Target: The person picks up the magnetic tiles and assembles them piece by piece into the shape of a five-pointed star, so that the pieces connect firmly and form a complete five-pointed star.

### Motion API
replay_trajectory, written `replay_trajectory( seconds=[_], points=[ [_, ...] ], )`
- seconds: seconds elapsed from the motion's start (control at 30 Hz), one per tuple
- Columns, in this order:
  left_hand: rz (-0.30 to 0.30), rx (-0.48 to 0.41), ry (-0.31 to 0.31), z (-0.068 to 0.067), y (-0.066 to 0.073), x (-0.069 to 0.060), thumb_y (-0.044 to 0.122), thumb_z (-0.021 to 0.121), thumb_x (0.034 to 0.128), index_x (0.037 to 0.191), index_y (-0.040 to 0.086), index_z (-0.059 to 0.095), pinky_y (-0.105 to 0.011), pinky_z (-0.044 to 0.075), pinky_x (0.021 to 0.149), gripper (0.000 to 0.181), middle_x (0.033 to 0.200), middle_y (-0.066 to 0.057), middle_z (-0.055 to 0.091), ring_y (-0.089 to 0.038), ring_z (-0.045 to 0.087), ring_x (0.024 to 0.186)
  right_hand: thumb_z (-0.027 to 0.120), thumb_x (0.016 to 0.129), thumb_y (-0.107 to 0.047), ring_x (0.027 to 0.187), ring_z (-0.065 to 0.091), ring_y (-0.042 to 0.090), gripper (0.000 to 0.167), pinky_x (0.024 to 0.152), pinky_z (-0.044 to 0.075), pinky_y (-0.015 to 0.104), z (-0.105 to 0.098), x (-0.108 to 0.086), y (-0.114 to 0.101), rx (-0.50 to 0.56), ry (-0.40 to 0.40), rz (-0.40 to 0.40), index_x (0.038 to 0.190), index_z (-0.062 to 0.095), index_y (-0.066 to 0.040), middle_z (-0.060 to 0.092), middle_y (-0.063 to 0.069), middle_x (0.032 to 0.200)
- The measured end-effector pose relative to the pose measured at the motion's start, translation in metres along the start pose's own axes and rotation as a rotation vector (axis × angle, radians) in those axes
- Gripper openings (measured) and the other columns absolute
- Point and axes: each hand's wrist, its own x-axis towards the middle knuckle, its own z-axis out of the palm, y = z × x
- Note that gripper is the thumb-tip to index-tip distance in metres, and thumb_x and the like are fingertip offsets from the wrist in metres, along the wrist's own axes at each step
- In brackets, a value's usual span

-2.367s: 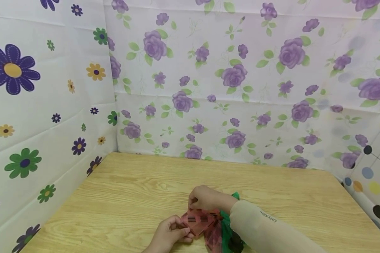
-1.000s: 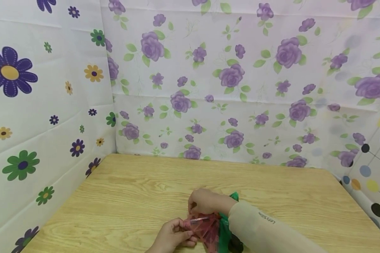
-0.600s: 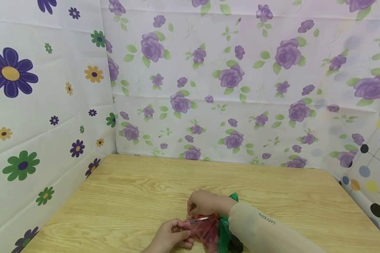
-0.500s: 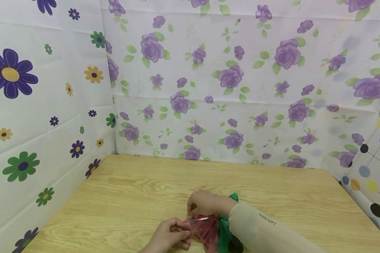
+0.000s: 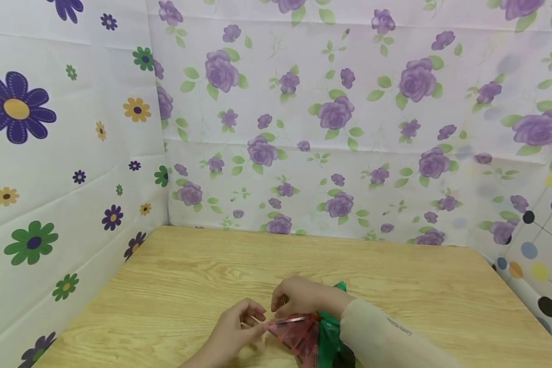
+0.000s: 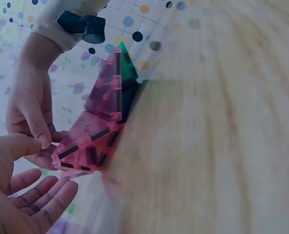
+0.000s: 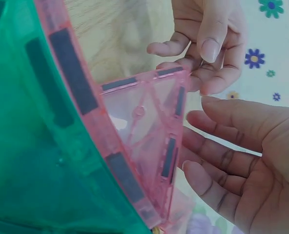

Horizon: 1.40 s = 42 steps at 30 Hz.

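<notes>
Pink translucent magnetic tiles [image 5: 299, 337] joined to green ones [image 5: 328, 337] stand as a small build near the table's front edge. A triangular pink tile [image 7: 144, 112] with dark magnet strips sticks out at the side between my hands. My left hand [image 5: 236, 327] is at its outer corner, fingers loosely spread; in the left wrist view the left fingers [image 6: 51, 200] hold nothing. My right hand [image 5: 299, 296] hangs over the far side of the pink tiles. In the right wrist view the right fingers [image 7: 217, 156] lie bent against or just behind the tile's edge, the thumb apart from it.
The build stands on a wood-grain table [image 5: 202, 271]. Floral cloths [image 5: 276, 122] hang behind it and at the left. A dark device [image 6: 83, 27] sits on the right sleeve, close beside the green tiles.
The left hand has let go of the pink tile's corner and drawn slightly left, its fingers spreading. Earlier, the pink tile swung from lying flat to edge-on. The right hand has barely moved.
</notes>
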Motion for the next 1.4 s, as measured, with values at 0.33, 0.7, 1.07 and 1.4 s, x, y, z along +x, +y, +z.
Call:
replay_trajectory(
  seconds=[0.33,0.7,1.07,1.4],
  points=[
    [0.12,0.198,0.063,-0.012,0.016,0.01,0.026,0.07,0.0873,0.112,0.001,0.059,-0.016,0.049,0.071,0.036,0.111,-0.014,0.063,-0.011,0.06,0.09,0.065,0.092,-0.021,0.076,0.062,0.002,0.018,0.068,0.051,0.019,-0.009,-0.023,0.003,0.039,0.108,-0.027,0.105,0.071,-0.011,0.071,-0.003,0.092],
    [0.226,0.39,0.131,-0.015,0.035,0.025,0.021,0.071,0.0868,0.109,0.009,0.061,-0.02,0.051,0.072,0.027,0.11,-0.006,0.063,-0.022,0.061,0.094,0.059,0.096,-0.029,0.096,0.063,0.018,0.031,0.075,0.054,0.03,-0.023,-0.058,-0.002,-0.012,0.297,0.005,0.122,0.063,-0.011,0.067,0.007,0.115],
    [0.336,0.563,0.194,-0.015,0.041,0.051,0.013,0.073,0.0848,0.12,0.007,0.059,-0.03,0.056,0.074,0.039,0.116,-0.009,0.061,-0.019,0.06,0.097,0.059,0.096,-0.031,0.121,0.056,0.032,0.048,0.095,0.049,0.05,-0.033,-0.089,0.009,-0.12,0.512,0.044,0.14,0.049,-0.014,0.054,0.009,0.139],
    [0.438,0.808,0.245,-0.021,0.025,0.08,0.023,0.075,0.0838,0.129,0.008,0.056,-0.04,0.053,0.091,0.051,0.123,-0.01,0.061,-0.027,0.06,0.112,0.059,0.095,-0.035,0.133,0.045,0.037,0.058,0.102,0.042,0.057,-0.04,-0.104,0.052,-0.196,0.668,0.105,0.147,0.039,-0.015,0.047,0.014,0.146]
  ],
)
